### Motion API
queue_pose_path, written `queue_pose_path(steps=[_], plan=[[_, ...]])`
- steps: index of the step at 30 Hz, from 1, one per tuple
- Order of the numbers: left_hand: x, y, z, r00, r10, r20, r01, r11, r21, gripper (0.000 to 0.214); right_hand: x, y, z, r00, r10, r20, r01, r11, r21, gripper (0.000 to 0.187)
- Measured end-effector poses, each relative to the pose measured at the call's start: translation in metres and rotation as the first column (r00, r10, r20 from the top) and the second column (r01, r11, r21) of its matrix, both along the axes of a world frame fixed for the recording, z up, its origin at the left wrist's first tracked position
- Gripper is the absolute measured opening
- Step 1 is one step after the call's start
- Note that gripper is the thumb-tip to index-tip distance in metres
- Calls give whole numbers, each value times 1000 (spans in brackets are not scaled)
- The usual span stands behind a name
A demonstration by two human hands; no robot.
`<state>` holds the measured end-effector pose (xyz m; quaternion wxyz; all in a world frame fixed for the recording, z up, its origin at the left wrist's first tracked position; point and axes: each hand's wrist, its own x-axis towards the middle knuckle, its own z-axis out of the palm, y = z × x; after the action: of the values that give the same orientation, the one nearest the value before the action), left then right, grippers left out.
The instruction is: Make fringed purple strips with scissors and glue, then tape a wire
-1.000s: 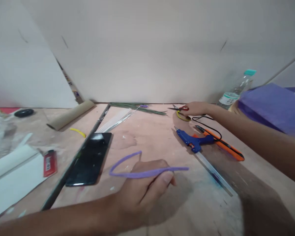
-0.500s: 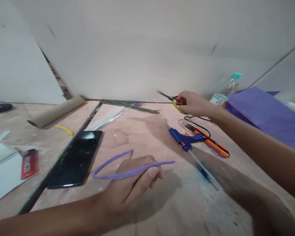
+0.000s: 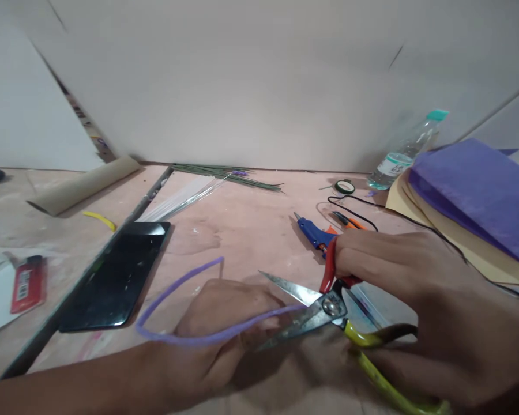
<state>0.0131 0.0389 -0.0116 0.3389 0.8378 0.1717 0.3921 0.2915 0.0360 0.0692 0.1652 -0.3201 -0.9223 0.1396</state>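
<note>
My left hand (image 3: pixel 218 328) pinches a bent purple pipe cleaner (image 3: pixel 173 294) low over the tabletop, its free end pointing right. My right hand (image 3: pixel 410 300) grips a pair of scissors (image 3: pixel 328 308) with one red and one yellow handle. The blades are spread, and the end of the pipe cleaner lies between them. Just behind the scissors lies a blue glue gun (image 3: pixel 313 233).
A black phone (image 3: pixel 116 274) lies left of my hands, a red lighter (image 3: pixel 26 282) further left. A cardboard tube (image 3: pixel 82 184), green wires (image 3: pixel 225 173), a tape roll (image 3: pixel 345 186), an orange cutter (image 3: pixel 348 221), a water bottle (image 3: pixel 404 153) and purple sheets (image 3: pixel 480 190) sit further back.
My right hand lifted the scissors from the back of the table and brought them close, opening the blades around the end of the pipe cleaner. The left hand kept its hold.
</note>
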Motion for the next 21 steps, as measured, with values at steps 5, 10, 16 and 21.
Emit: queue_pose_path(steps=[5,10,16,21], plan=[[7,1,1,984,-96,148,102,994,-38,27,2,5,-5,996,78,-38,-80,996,-36,13],[8,5,7,974,-188,127,199,977,-79,30,3,3,-9,993,112,-42,-112,994,16,23],[9,6,9,967,-234,100,248,956,-159,33,8,3,-15,992,125,-12,-123,988,89,29],[10,8,10,960,-256,113,269,955,-126,28,9,1,-21,991,133,-20,-130,985,113,30]])
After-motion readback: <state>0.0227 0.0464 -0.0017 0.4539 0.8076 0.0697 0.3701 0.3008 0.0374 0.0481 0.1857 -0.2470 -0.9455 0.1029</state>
